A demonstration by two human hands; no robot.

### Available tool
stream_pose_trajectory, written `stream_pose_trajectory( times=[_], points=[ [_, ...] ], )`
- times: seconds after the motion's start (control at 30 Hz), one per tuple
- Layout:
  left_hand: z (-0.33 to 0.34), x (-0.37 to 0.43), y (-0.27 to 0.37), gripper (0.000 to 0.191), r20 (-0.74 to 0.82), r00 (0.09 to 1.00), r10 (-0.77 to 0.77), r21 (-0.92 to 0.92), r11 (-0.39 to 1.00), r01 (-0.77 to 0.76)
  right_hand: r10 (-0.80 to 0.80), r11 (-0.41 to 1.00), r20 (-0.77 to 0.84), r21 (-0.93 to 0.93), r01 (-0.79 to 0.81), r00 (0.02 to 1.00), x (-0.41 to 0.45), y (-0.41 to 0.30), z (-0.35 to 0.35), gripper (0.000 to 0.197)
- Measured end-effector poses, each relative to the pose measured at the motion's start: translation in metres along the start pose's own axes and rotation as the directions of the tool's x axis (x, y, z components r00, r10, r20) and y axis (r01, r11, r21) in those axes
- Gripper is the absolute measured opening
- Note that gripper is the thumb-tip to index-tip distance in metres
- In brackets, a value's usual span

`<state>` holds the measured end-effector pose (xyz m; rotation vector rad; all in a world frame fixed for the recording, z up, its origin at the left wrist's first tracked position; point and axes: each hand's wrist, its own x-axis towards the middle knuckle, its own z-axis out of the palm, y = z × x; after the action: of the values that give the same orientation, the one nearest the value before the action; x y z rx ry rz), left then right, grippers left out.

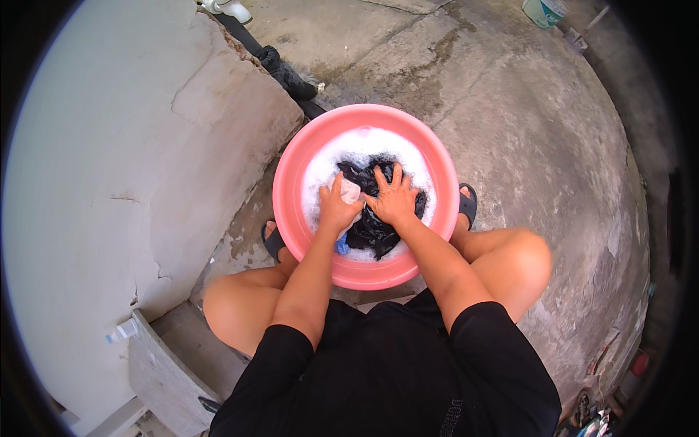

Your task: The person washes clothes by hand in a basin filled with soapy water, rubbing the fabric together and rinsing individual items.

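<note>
A round pink plastic basin (pixel 367 280) of foamy, soapy water (pixel 327 150) stands on the ground between my feet. Wet black cloth (pixel 373 232) lies bunched in the foam. My right hand (pixel 394 199) presses on it from above, fingers spread. At the left of the cloth, my left hand (pixel 337 207) rests against a pale, light-coloured cloth (pixel 350 192), thumb and fingers apart; whether it grips the cloth is unclear. A bit of blue cloth (pixel 342 244) shows below my left hand. The foam hides the water's depth.
A cracked, whitish wall (pixel 109 164) rises at the left, with a dark pipe (pixel 284 74) along its far end. Concrete ground (pixel 524 136) surrounds the basin. A bucket (pixel 544 13) stands at the top right. A grey board (pixel 169 377) leans at the lower left.
</note>
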<state>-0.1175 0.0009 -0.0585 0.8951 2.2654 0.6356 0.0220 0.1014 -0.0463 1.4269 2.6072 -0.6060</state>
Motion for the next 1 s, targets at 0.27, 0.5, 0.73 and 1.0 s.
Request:
stream_pose_trajectory(
  times=[0.27, 0.5, 0.73, 1.0],
  points=[
    [-0.003, 0.025, -0.001, 0.052, -0.005, 0.971, -0.241, -0.552, 0.81, 0.198, 0.214, 0.962, 0.372, 0.078, -0.26, 0.903, 0.058, 0.004, 0.022, 0.073],
    [-0.022, 0.025, -0.006, 0.032, 0.255, 0.946, -0.2, -0.748, 0.58, 0.324, 0.152, 0.878, 0.307, 0.394, -0.271, 0.939, 0.081, 0.006, -0.034, 0.055],
    [-0.055, 0.006, 0.013, 0.04, 0.18, 0.983, -0.037, -0.954, 0.239, 0.184, -0.401, 0.789, -0.167, 0.436, 0.433, 0.901, 0.03, -0.036, -0.101, 0.05],
    [-0.046, -0.009, 0.001, 0.037, -0.24, 0.97, 0.023, -0.61, 0.774, -0.169, -0.48, 0.627, 0.072, 0.725, 0.285, 0.874, 0.0, -0.028, -0.089, 0.026]
  ],
)
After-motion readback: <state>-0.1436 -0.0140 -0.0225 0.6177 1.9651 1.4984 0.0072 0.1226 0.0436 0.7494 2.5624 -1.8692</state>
